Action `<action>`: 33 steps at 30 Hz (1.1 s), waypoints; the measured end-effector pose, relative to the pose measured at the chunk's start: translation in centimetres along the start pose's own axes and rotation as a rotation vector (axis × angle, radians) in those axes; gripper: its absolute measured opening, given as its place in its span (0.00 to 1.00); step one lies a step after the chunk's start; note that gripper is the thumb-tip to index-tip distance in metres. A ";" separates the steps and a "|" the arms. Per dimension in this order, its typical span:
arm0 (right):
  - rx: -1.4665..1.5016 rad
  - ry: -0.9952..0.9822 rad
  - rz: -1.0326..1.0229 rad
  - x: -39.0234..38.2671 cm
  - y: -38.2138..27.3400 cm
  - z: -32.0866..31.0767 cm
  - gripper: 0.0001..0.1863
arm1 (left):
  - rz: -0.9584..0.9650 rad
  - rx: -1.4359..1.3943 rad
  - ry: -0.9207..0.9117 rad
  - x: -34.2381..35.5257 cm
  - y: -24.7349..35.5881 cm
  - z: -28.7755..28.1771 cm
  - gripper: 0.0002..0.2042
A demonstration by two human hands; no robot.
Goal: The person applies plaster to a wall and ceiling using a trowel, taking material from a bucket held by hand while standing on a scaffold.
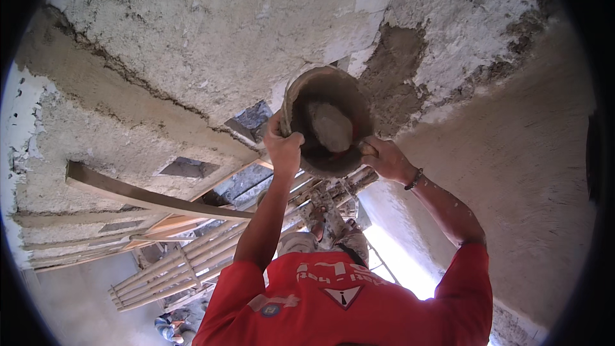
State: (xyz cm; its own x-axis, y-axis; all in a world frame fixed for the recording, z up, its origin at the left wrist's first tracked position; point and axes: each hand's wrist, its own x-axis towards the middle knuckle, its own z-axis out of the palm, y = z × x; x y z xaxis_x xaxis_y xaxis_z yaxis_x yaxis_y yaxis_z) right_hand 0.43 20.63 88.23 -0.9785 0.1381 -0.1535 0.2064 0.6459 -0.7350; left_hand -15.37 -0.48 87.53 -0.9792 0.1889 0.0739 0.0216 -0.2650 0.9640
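Observation:
A round mortar-stained bucket is held in front of me, with a grey lump of wet mortar inside. My left hand is closed on the bucket's left rim, thumb toward the inside. My right hand is closed at the lower right rim, around a short tan piece, possibly a handle, that is partly hidden. Just beyond the bucket is the rough plastered wall, with a darker, damp-looking patch to the upper right.
My feet stand high on a bamboo scaffold. A long wooden board runs along the left, near recesses in the wall. A smoother plastered surface rises at right, beside a bright opening. Another person is far below.

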 end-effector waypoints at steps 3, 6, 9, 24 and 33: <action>-0.132 0.001 0.010 0.4 -1.2 -2.7 0.20 | -0.006 -0.055 0.034 0.3 -0.8 -1.4 0.26; -0.181 0.031 -0.037 0.8 -3.9 -5.6 0.23 | -0.010 -0.011 0.063 0.3 -0.2 -2.8 0.27; -0.158 0.061 -0.120 0.8 -7.5 -8.5 0.25 | -0.037 -0.031 0.079 0.5 -0.4 -4.5 0.27; 0.102 0.590 0.130 12.0 6.0 -28.9 0.19 | -0.206 0.191 0.117 -2.2 -2.2 -10.7 0.28; 0.192 0.163 0.441 6.5 0.7 -19.8 0.15 | -0.203 0.148 0.181 -3.6 -3.3 -11.3 0.26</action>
State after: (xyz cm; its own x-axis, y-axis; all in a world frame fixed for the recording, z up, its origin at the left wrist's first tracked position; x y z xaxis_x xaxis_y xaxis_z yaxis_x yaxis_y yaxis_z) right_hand -5.71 36.85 99.75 -0.7821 0.4919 -0.3826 0.5807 0.3526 -0.7338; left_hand -14.18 -11.01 81.17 -0.9863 0.0486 -0.1575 -0.1615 -0.0959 0.9822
